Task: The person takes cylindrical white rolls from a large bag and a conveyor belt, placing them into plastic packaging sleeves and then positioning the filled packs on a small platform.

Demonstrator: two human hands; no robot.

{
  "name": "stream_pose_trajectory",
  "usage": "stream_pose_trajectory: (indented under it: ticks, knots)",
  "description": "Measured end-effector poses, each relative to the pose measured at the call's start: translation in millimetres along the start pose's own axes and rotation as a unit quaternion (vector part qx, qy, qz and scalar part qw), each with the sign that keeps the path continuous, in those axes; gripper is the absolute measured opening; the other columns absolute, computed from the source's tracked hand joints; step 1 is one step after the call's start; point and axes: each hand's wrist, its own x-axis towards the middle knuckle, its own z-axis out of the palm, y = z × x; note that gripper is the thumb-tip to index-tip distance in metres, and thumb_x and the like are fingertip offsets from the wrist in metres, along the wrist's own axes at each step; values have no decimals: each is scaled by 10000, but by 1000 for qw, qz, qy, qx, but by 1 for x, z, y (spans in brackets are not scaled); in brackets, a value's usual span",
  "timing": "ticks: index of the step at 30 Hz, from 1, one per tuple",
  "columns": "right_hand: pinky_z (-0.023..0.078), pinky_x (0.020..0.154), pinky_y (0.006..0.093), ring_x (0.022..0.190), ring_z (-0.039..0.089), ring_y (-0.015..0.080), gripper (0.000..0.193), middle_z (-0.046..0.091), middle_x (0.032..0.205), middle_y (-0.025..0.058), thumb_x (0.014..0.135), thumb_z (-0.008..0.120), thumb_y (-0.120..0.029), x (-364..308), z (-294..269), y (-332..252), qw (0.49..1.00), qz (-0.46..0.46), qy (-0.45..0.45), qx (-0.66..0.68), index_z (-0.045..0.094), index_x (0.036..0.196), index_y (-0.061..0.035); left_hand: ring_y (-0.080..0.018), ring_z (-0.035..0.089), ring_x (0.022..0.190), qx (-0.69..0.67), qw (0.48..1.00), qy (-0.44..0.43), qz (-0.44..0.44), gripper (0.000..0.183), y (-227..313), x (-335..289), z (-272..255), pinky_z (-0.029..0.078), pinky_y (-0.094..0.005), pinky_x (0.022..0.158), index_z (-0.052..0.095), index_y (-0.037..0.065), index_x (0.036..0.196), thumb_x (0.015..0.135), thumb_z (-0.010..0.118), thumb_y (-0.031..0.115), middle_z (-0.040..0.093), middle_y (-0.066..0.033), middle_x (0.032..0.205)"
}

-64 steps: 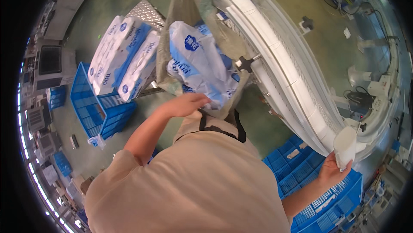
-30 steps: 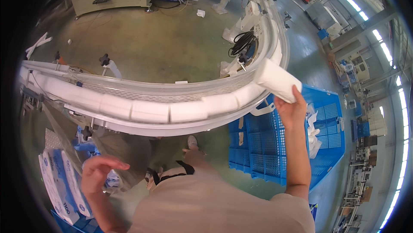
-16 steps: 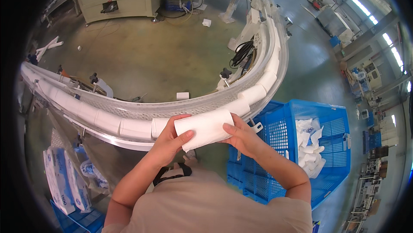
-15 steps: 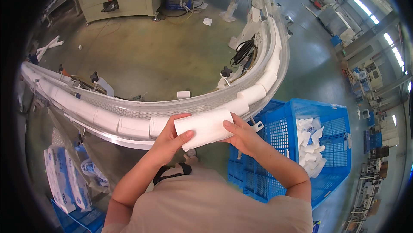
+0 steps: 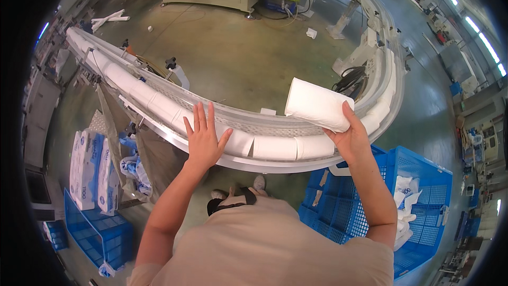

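Up above the curved conveyor [image 5: 370, 48], the right hand [image 5: 352, 138] holds a white paper roll [image 5: 317, 104], thumb on its near side and fingers wrapped under its far end, so the roll hangs clear of the line rather than resting in it. It lies almost level, tilted a little, one flat end turned toward the left with a small dark core hole just showing. Its surface looks soft and matt, faintly quilted.

Over the conveyor's near rail, the left hand [image 5: 203, 138] is spread flat, fingers splayed and empty, palm down on or just above the row of rolls [image 5: 259, 147]; whether it presses them I cannot tell. Those rolls lie end to end in the channel, the same white cylinders, following the bend, kept in file by the mesh-like side guard. The conveyor frame is pale metal, smooth and rounded.

Below the conveyor, to the person's right, stands a blue plastic crate [image 5: 402, 180] with lattice walls, holding some crumpled white paper [image 5: 406, 191]. To the left of the conveyor hang limp grey-brown sacks [image 5: 153, 159], and beside them wrapped packs of rolls [image 5: 92, 164] in glossy blue-and-white film rest on another blue crate [image 5: 95, 233]. The floor [image 5: 238, 48] is dull greenish concrete.
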Motion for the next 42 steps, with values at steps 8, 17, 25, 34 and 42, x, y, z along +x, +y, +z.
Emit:
stream_pose_trajectory:
  ticks: [8,17,25,34,42]
  knots:
    - [367,974,432,1161,464,260,483,477,1250,117,866,554,-174,2,13,10,996,-11,-76,-48,363,1285,-27,-289,218,1333,-560,805,19,-194,762,4,-3,0,203,-470,1052,158,48,1413,878,460,499,235,-185,1429]
    - [350,949,317,1102,457,186,690,456,1196,109,732,714,-95,-16,40,12,884,-75,-344,-309,330,1297,4,-215,422,1191,-752,521,-376,-148,601,59,7,-81,346,-318,990,380,97,1343,865,559,415,430,-137,1296]
    - [490,841,384,1080,511,293,521,419,1270,160,902,503,-247,6,32,8,929,145,-282,-193,284,1337,-60,-261,491,1083,-383,907,114,136,437,68,-1,-72,406,-364,903,564,155,1189,780,677,258,507,-84,1174]
    - [441,887,481,1115,493,287,510,467,1250,147,905,514,-298,7,10,16,970,100,-67,-213,339,1297,-22,-332,266,1291,-182,941,65,279,541,76,12,-40,265,-545,999,368,189,1340,858,544,360,269,-148,1404]
    - [381,960,459,1169,435,293,557,426,1285,162,914,496,-327,23,-39,-3,993,35,25,-112,298,1323,-5,-354,80,1360,22,997,-75,-9,653,38,1,17,165,-631,1005,135,198,1427,892,402,458,119,-150,1469]
